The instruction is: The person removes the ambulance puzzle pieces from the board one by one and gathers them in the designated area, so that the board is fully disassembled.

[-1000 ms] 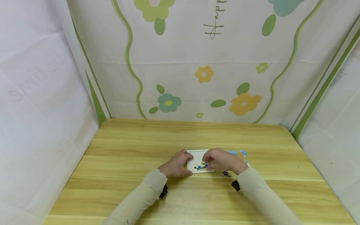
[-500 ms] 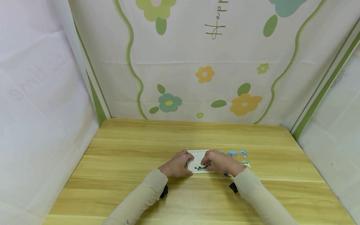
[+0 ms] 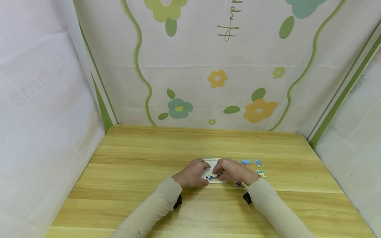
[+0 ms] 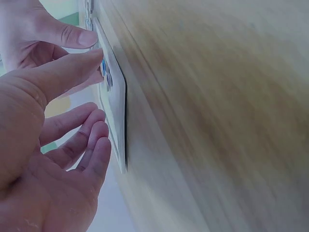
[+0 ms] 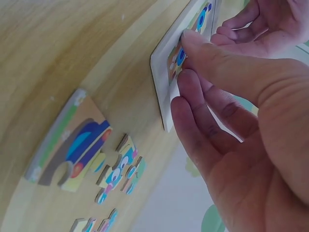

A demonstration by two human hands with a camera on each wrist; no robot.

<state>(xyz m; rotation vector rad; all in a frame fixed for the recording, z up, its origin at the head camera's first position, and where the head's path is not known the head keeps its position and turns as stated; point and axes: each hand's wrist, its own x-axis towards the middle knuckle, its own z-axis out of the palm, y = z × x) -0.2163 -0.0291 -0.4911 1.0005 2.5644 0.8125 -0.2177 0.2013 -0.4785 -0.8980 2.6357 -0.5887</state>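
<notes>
A shallow white puzzle tray (image 3: 213,162) lies on the wooden table, with colourful pieces fitted along its near side. My right hand (image 3: 232,171) is over the tray's right part; in the right wrist view its thumb and fingertips pinch a puzzle piece (image 5: 180,57) with a blue wheel-like circle, at the tray's corner. Beside it in the tray lies another blue-circled piece (image 5: 201,20). My left hand (image 3: 194,174) is over the tray's left side, thumb and fingers spread apart with nothing between them. In the left wrist view its fingertips are close to the tray's surface.
Several loose puzzle pieces lie right of the tray, among them a light blue piece (image 3: 246,162), a yellow piece (image 3: 260,173) and a dark blue, green-edged piece (image 5: 79,145). A flower-printed cloth wall (image 3: 198,57) stands behind the table.
My right hand has shifted slightly left and lowered over the tray, uncovering more loose pieces. My left hand has moved right from the tray's left edge to over its surface.
</notes>
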